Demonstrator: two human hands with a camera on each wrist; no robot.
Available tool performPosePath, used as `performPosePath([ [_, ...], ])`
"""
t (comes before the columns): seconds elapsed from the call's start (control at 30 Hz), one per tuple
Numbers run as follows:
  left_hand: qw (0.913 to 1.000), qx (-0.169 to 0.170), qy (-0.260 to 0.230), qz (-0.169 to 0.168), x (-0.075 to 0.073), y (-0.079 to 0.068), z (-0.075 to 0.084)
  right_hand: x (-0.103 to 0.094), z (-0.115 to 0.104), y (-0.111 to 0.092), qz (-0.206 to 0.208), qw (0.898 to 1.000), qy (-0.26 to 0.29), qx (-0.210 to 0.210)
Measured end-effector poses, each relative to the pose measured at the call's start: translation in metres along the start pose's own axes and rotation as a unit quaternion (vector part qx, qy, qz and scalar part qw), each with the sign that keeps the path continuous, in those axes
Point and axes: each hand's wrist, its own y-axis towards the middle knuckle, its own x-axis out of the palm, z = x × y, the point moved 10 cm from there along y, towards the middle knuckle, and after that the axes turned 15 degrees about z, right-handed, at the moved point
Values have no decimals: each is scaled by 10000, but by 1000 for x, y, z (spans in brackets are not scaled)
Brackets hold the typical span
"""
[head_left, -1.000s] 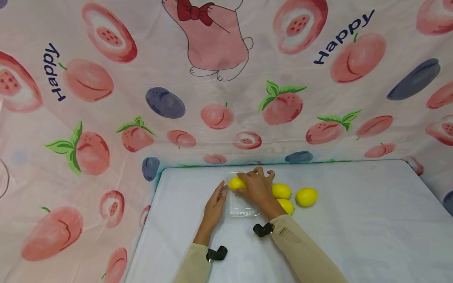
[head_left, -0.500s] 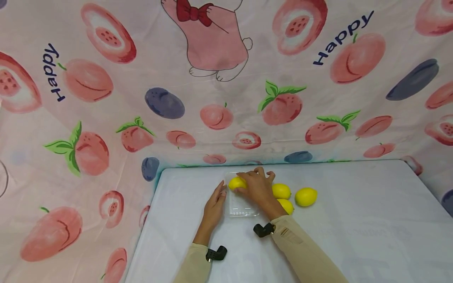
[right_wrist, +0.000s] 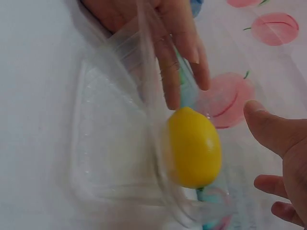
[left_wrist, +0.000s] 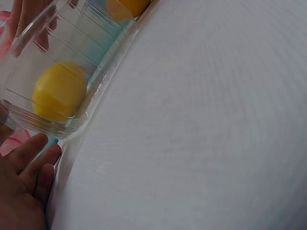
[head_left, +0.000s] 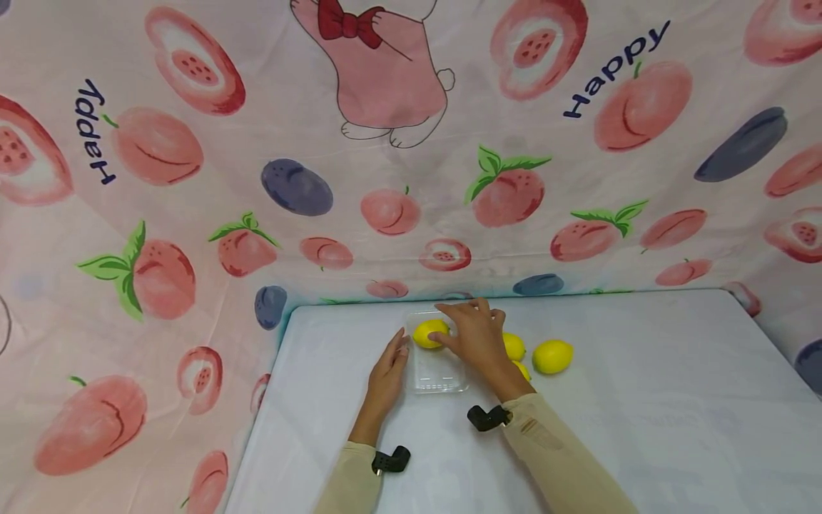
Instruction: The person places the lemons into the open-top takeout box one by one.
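Observation:
A yellow lemon (head_left: 424,333) lies in the far part of a clear plastic container (head_left: 440,377), and its whole side shows through the wall in the left wrist view. My right hand (head_left: 480,338) is spread just right of that lemon. In the right wrist view the right thumb (right_wrist: 271,127) stands apart from the lemon (right_wrist: 195,148), with nothing held. My left hand (head_left: 387,371) stays along the container's left side, its fingers straight. From the left wrist, the left hand's fingers (left_wrist: 36,163) appear beside the container's end; whether they touch it is unclear.
Right of the container are more lemons: one (head_left: 514,346) and another (head_left: 523,369) partly hidden by the right wrist, and a third (head_left: 553,357) farther right. A white table (head_left: 642,414) carries everything, with a fruit-patterned cloth (head_left: 411,171) hanging behind it.
My right hand has let go of the lemon and shifted slightly right, its fingers spread. The lemon stays in the container. My left hand keeps its place.

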Motion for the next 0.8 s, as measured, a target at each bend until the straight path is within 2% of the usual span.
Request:
performPosePath([
  [0.2,10000,12,-31,13,0,-1,1,-23,10,1,315,9993,194,-9],
  [0.43,10000,39,-34,26,0,0,-1,-46,38,-4,622,9975,214,244],
  [0.8,10000,8,-34,3,0,0,-1,-67,91,-22,633,9949,94,774],
])
